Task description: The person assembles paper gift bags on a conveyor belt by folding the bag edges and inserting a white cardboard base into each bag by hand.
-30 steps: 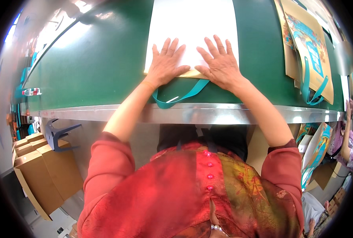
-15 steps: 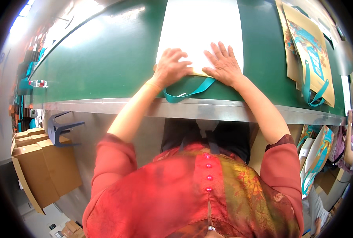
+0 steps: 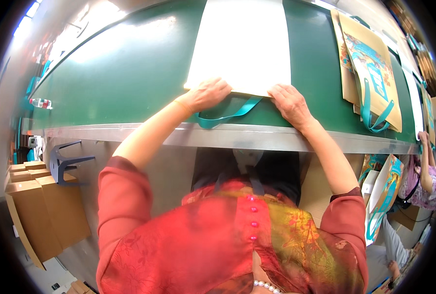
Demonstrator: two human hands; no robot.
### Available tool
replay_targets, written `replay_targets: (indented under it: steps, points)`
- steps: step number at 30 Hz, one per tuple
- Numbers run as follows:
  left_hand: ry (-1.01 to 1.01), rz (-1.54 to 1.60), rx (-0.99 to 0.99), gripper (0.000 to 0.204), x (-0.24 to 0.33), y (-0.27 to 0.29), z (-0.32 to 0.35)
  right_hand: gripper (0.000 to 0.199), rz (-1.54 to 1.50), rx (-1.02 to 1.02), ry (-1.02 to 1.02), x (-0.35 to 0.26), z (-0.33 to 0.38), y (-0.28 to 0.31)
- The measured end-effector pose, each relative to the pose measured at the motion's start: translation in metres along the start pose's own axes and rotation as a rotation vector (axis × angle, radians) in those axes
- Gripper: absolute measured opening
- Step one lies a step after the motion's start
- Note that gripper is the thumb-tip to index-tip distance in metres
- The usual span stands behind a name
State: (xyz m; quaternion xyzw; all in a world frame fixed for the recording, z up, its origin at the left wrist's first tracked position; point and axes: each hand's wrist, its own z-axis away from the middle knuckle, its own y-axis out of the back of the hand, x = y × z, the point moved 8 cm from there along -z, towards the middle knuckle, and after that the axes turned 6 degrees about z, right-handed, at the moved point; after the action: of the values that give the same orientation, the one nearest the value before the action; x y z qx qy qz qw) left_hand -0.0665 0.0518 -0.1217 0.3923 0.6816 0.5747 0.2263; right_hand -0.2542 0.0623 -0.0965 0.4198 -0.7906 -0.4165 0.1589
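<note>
A flat white paper bag (image 3: 240,49) lies on the green tabletop, its near edge showing a tan strip. From that edge a teal ribbon handle (image 3: 223,120) loops toward the metal table rim. My left hand (image 3: 209,94) has its fingers closed over the bag's near edge, left of the handle. At the near right corner, my right hand (image 3: 291,103) grips the same edge with curled fingers. Both thumbs are mostly hidden.
Tan printed bags (image 3: 374,73) with teal handles are stacked on the right of the green table (image 3: 125,73). A small bottle (image 3: 41,103) lies at the far left. Cardboard boxes (image 3: 51,210) and a blue stool (image 3: 63,161) stand lower left. Another person's arm (image 3: 425,166) shows at right.
My right hand has gone from lying flat and spread on the bag to gripping its near right corner. My left hand has closed on the near edge. The view has shifted slightly.
</note>
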Motion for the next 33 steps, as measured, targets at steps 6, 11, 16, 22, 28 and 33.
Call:
replay_targets:
  steps: [6, 11, 16, 22, 28, 33]
  points:
    - [0.112, 0.123, -0.099, 0.013, 0.0, 0.033, -0.004, 0.013, -0.309, -0.304, -0.317, 0.013, -0.004, 0.002]
    - [0.317, 0.345, -0.197, 0.014, -0.046, 0.027, -0.021, 0.029, -0.609, -0.586, -0.706, 0.056, -0.007, -0.027]
    - [-0.054, -0.234, -0.384, 0.012, -0.069, -0.032, -0.048, 0.029, -0.293, -0.626, -0.561, 0.081, -0.017, -0.055]
    - [0.216, 0.205, -0.044, 0.013, -0.065, -0.005, -0.03, 0.023, 0.082, -0.406, -0.29, 0.06, -0.028, -0.037]
    - [0.454, 0.322, 0.158, 0.021, -0.077, -0.004, -0.022, 0.017, 0.152, -0.367, -0.371, 0.052, -0.02, -0.047]
    - [0.457, 0.158, 0.354, 0.024, -0.075, -0.002, -0.012, 0.01, 0.457, -0.338, -0.306, 0.034, -0.022, -0.051]
